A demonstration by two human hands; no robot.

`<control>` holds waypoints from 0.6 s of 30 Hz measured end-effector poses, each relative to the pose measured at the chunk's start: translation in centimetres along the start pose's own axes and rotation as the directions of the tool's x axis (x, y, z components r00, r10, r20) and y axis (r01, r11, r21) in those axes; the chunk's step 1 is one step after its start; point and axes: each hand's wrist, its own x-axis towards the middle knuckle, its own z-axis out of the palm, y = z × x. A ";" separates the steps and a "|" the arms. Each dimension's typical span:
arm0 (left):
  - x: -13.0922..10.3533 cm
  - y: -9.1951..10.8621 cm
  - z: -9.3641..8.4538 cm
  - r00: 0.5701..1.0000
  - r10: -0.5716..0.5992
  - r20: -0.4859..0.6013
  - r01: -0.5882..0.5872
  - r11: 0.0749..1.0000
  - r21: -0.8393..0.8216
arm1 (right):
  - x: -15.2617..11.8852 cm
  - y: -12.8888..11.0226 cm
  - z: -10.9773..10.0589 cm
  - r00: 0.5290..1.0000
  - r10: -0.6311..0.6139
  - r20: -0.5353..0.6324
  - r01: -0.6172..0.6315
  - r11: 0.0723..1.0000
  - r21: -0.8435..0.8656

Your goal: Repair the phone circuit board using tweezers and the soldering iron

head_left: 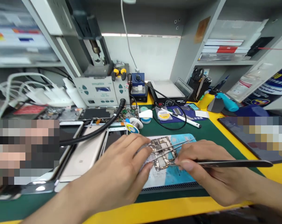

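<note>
A phone circuit board (pixel 163 146) lies on a blue and white mat (pixel 185 177) in the middle of the bench. My left hand (pixel 131 161) comes in from the left, its thumb and fingers closed around silver tweezers (pixel 172 147). The tweezers' two arms reach over the board and converge to the right. My right hand (pixel 208 171) is closed in a pinch on a slim dark-handled tool (pixel 234 163), whose long handle points right. The tool's tip is at the board's lower right edge; its exact shape is too small to tell.
A black hose (pixel 101 130) from the hot air station (pixel 101 90) crosses the left side above several phones. Behind the mat are solder spools (pixel 133 125), a white pen-like tool (pixel 187 119) and a soldering iron stand (pixel 138 85). A dark flat panel (pixel 239 133) lies right.
</note>
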 end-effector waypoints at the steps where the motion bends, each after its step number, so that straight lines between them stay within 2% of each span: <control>1: 0.0 0.1 -0.1 1.000 0.007 0.004 -0.007 1.000 -0.001 | 0.0 0.1 0.0 1.000 -0.010 -0.008 0.010 1.000 -0.010; 5: 0.0 0.3 -0.3 0.999 -0.031 0.042 0.031 1.000 -0.002 | 0.1 0.3 0.2 0.995 -0.075 -0.070 0.071 0.996 -0.048; 8: -0.2 0.4 -0.4 0.998 -0.045 0.048 0.046 0.999 -0.021 | 0.3 0.4 0.2 0.996 -0.061 -0.062 0.060 0.998 -0.020; 13: -0.1 0.1 -0.4 0.998 -0.043 0.052 0.044 0.999 -0.025 | 0.4 0.7 0.2 0.998 0.028 -0.060 -0.019 0.990 0.143; 18: -0.2 -0.4 -0.2 0.999 -0.012 0.040 0.012 1.000 -0.005 | 0.2 0.9 0.4 0.992 0.121 -0.048 -0.098 0.938 0.333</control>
